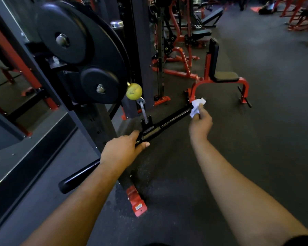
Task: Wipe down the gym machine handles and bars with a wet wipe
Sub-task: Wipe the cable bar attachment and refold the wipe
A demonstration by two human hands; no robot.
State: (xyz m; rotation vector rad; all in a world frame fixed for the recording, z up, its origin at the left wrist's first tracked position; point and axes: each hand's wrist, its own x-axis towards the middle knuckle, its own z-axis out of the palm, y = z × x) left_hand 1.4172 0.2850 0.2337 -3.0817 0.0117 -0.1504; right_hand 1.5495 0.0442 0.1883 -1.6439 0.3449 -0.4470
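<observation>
Head view: the left hand grips the black bar just short of its middle clamp, fingers curled round it. Out at the bar's far tip, the right hand pinches a crumpled white wipe against the end, near the red bench.

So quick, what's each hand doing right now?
Left hand: gripping the black bar near its middle.
Right hand: pinching the white wipe against the bar's far end.
</observation>
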